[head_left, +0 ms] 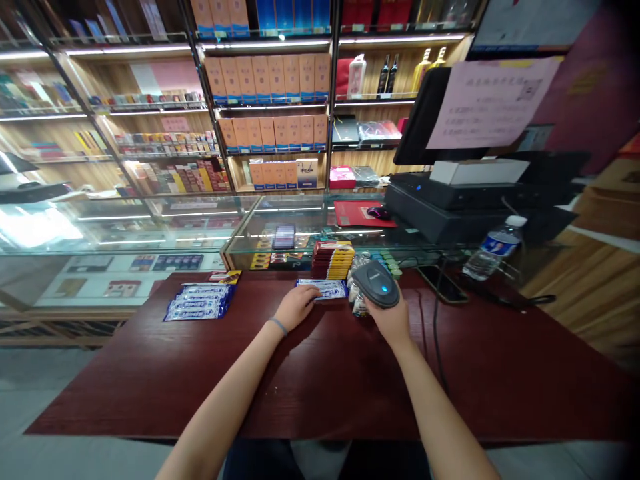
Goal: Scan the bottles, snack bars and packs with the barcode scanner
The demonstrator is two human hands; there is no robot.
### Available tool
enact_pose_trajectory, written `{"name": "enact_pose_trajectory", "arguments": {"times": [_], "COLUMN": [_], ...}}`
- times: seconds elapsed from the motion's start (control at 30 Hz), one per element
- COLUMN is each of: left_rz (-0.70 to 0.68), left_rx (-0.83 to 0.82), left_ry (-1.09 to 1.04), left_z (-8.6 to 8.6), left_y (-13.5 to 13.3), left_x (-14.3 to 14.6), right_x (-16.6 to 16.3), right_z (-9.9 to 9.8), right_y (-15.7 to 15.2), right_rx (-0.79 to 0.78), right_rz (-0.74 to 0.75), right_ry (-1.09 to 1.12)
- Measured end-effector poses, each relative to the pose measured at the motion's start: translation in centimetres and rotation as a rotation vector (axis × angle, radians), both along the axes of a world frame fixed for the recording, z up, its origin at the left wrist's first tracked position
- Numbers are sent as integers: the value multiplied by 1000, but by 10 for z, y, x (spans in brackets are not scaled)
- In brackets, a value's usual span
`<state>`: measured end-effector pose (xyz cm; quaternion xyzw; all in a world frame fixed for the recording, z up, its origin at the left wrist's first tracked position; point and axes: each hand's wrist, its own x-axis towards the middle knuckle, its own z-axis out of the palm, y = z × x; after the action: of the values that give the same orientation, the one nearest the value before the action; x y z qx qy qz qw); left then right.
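Note:
My right hand (393, 321) is wrapped around a dark grey barcode scanner (376, 283) with a lit blue light on its head. The fingers of my left hand (297, 308) grip the left end of a blue-and-white packet (331, 289) lying on the brown table. Directly behind that packet rises a stack of red and yellow packs (332, 260). More small packs, partly hidden by the scanner, stand next to the stack. To the left lies a fanned pile of similar blue-and-white packets (197, 303).
A phone (443, 285) and a water bottle (495, 248) are at the right, near a cable (436, 340). Behind the table (300, 393) runs a glass display counter (240, 220). A monitor (423, 117) with a pink sheet stands back right.

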<state>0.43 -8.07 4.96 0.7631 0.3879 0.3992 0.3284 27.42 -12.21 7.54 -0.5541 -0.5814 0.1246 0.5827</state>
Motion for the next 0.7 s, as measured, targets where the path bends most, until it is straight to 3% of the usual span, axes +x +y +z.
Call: {"name": "enact_pose_trajectory", "arguments": {"times": [0.17, 0.5, 0.7], "left_rz": [-22, -1, -23], "left_rx": [29, -19, 102], "left_ry": [60, 43, 118], "left_z": [-6, -19, -14], "left_y": [9, 5, 3], "left_x": [12, 8, 5], "right_x": [0, -1, -1], "right_z": [0, -2, -2], "right_y": [0, -2, -2], "right_rx": [2, 9, 28], "right_rz": [-6, -43, -16], "right_ry": [31, 54, 32]}}
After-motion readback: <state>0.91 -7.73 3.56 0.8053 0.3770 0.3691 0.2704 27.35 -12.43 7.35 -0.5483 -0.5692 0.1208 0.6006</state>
